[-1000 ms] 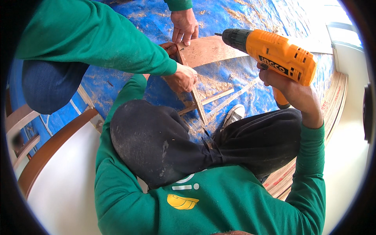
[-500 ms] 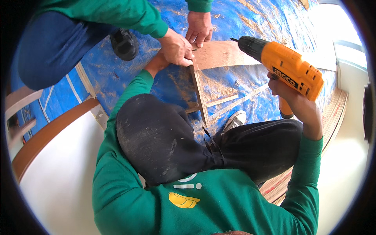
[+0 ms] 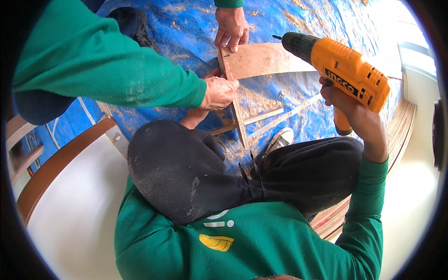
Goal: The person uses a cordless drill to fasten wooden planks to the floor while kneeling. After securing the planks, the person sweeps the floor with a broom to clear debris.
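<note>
My right hand (image 3: pixel 347 108) is wrapped round the grip of an orange and black cordless drill (image 3: pixel 350 72), raised with its bit pointing left. My left hand (image 3: pixel 194 118) reaches up to a narrow wooden strip (image 3: pixel 237 114); a co-worker's sleeve and hand cover most of it, and its fingers are hidden. The strip meets the left end of a thin plywood panel (image 3: pixel 266 60), where a screw (image 3: pixel 227 55) stands near the corner. One co-worker's hand (image 3: pixel 220 93) grips the strip below that corner. The co-worker's other hand (image 3: pixel 232 28) rests fingertips on the panel's top edge.
A blue tarp (image 3: pixel 186 46) strewn with sawdust covers the floor. Another wooden strip (image 3: pixel 263 115) lies beyond my knees. Stacked boards (image 3: pixel 396 135) run along the right. A white panel with brown edging (image 3: pixel 70 163) stands at left. The co-worker's shoe (image 3: pixel 130 25) is at upper left.
The co-worker's arm has come down and right across my left forearm, and that hand now sits lower on the strip. The panel's corner has shifted slightly left and up. The drill has barely moved.
</note>
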`<act>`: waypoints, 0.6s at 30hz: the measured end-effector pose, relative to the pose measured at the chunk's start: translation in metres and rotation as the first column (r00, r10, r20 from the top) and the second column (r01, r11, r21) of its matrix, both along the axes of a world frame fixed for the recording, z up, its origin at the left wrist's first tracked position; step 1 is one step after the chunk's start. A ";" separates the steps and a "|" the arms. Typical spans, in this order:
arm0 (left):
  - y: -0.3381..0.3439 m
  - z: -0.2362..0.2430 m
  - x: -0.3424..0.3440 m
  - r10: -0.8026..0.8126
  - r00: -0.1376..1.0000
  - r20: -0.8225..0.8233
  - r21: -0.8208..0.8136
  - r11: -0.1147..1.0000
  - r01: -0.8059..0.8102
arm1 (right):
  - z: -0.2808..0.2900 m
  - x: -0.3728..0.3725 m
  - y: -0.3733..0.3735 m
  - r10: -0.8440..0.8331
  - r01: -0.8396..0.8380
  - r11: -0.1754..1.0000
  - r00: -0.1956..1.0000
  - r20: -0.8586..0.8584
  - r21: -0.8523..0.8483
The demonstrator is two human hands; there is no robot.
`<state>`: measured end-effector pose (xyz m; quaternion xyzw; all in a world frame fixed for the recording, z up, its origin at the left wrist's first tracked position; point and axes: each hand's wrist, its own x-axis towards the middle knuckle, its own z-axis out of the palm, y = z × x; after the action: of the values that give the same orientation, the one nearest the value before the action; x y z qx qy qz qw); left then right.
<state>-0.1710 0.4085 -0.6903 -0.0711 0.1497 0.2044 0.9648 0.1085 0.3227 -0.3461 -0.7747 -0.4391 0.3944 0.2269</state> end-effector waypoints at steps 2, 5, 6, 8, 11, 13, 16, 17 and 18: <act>0.002 0.006 -0.003 0.169 0.963 -0.209 0.489 0.871 -0.047 | 0.001 -0.001 0.000 0.008 -0.008 1.000 1.000 -0.012 0.001; 0.018 0.019 -0.004 0.196 0.945 -0.263 0.590 0.808 -0.004 | 0.002 -0.002 -0.002 0.019 -0.019 1.000 1.000 0.012 0.001; 0.023 0.023 -0.002 0.201 0.898 -0.392 0.584 0.809 0.074 | 0.002 -0.002 -0.003 0.012 -0.012 1.000 1.000 0.014 0.005; 0.033 0.030 0.004 0.261 0.763 -0.592 0.577 0.798 0.175 | 0.003 -0.001 -0.004 0.004 -0.004 1.000 1.000 0.010 0.014; 0.042 0.037 0.012 0.305 0.678 -0.669 0.629 0.718 0.297 | 0.004 0.000 -0.007 -0.005 0.005 1.000 1.000 -0.007 0.011; 0.045 0.039 0.014 0.277 0.684 -0.675 0.612 0.729 0.307 | 0.004 0.000 -0.008 -0.036 0.036 0.999 0.999 0.019 -0.026; 0.047 0.038 0.014 0.252 0.706 -0.662 0.607 0.733 0.307 | 0.004 0.000 -0.009 0.085 -0.087 0.996 0.994 0.075 0.030; 0.048 0.037 0.013 0.231 0.700 -0.676 0.588 0.741 0.324 | 0.004 0.000 -0.009 0.139 -0.145 0.989 0.982 0.129 0.034; 0.047 0.037 0.013 0.247 0.711 -0.658 0.613 0.725 0.315 | 0.004 -0.001 -0.009 0.161 -0.167 0.984 0.982 0.098 0.062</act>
<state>-0.1584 0.4559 -0.6531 0.3777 0.4188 0.2362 0.7913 0.1077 0.3137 -0.3421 -0.7448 -0.5250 0.3599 0.2001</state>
